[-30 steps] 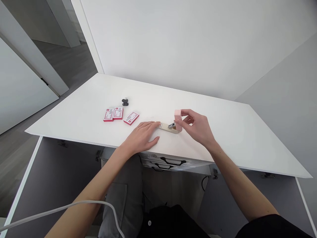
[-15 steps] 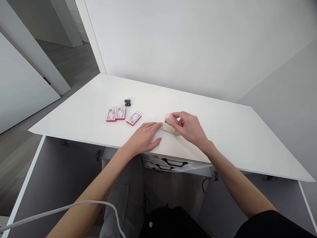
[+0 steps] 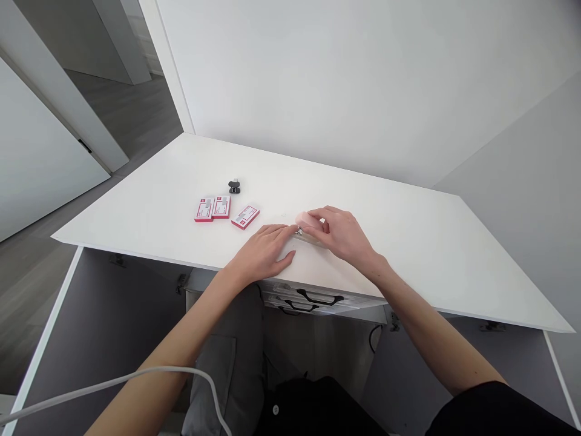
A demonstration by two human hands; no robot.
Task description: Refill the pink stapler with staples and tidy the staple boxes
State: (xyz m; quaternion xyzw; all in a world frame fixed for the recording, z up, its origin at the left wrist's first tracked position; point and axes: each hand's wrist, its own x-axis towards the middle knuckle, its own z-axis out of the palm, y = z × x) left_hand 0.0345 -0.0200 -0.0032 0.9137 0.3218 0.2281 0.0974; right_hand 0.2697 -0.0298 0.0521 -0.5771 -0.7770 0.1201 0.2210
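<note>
On the white desk lies a stapler with a pink top (image 3: 304, 220) and a cream base (image 3: 313, 240). My right hand (image 3: 342, 231) pinches the pink top between thumb and fingers, close above the base. Flat on the desk, my left hand (image 3: 267, 249) has its fingers stretched out and its thumb apart. Its fingertips touch the left end of the stapler. Metal shows at that end, partly covered by my fingers.
Two red-and-white small boxes (image 3: 212, 208) lie side by side, with a third such box (image 3: 246, 217) nearer my left hand. Behind them lies a small black staple remover (image 3: 234, 186). Black drawer handles (image 3: 320, 297) stick out below the desk's front edge.
My right hand has moved slightly left and lowered the pink top toward the base. My left hand stays where it was.
</note>
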